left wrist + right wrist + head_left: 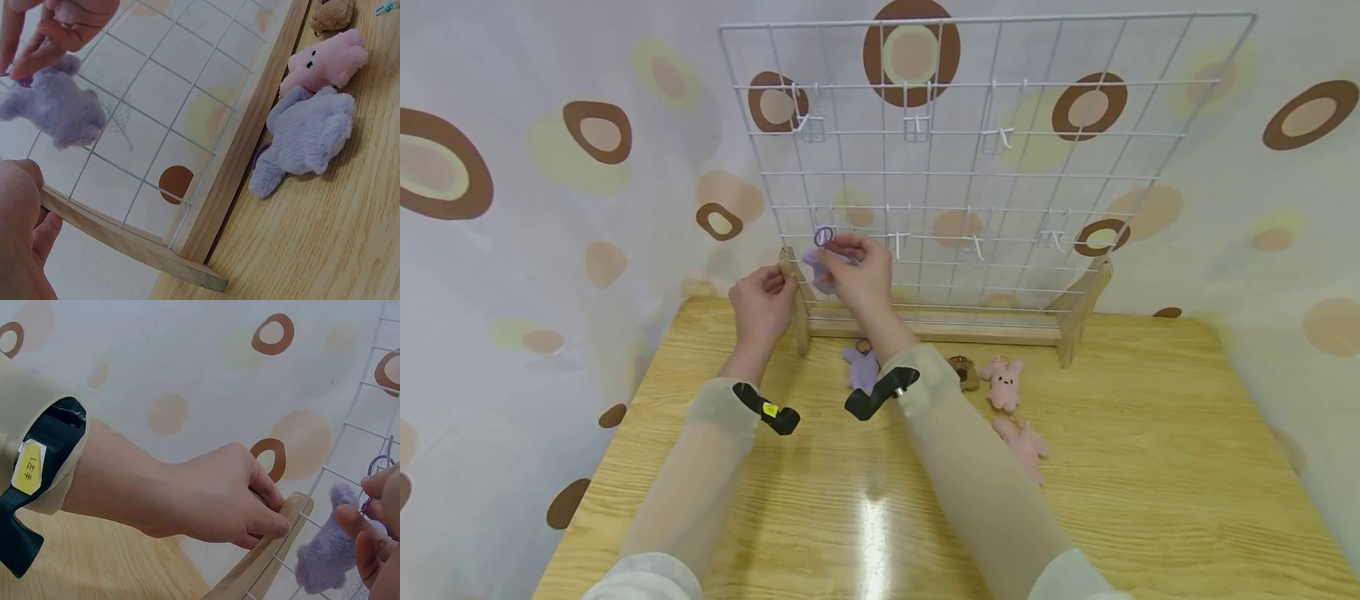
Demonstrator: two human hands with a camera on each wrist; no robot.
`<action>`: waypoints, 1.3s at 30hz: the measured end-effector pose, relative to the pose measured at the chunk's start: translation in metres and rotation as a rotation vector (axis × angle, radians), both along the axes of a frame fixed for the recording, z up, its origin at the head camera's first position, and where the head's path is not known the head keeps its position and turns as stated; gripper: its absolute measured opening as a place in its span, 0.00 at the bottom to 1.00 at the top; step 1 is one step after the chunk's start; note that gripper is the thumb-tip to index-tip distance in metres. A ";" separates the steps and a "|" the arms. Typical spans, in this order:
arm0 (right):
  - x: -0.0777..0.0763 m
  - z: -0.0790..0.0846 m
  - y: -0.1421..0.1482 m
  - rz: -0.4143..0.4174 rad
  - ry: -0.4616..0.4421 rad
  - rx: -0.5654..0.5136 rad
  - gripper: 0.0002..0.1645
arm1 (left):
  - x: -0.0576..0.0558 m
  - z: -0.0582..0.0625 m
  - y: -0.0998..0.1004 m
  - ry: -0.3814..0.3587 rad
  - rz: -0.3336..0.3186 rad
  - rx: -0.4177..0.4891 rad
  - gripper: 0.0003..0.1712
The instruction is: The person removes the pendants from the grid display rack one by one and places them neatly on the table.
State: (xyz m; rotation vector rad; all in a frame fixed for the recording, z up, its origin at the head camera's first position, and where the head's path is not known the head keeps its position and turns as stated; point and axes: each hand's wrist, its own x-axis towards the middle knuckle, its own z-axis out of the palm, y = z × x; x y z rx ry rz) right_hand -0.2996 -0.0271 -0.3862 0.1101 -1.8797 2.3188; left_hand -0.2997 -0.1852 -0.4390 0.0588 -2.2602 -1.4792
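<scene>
My right hand [867, 275] pinches a purple plush keychain [65, 115] near its purple ring [823, 237], in front of the white wire grid [951, 176]. In the head view the ring overlaps the hook at the lower left of the grid; in the right wrist view it is close beside a white hook [389, 450]. The plush hangs below my fingers. My left hand [763, 307] holds the top of the grid's left wooden post [131, 245] between thumb and fingers. The right fingertips are partly cut off in the right wrist view.
On the wooden table [1150, 467] lie another purple plush [309, 134], a brown plush [964, 373] and two pink plush keychains, one pink plush [1003, 385] behind the other pink plush [1024, 448]. Several more white hooks, such as an upper hook [917, 125], are on the grid.
</scene>
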 end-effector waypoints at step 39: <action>0.033 0.026 0.013 -0.001 0.072 0.071 0.11 | 0.001 0.001 0.001 -0.024 0.012 -0.002 0.15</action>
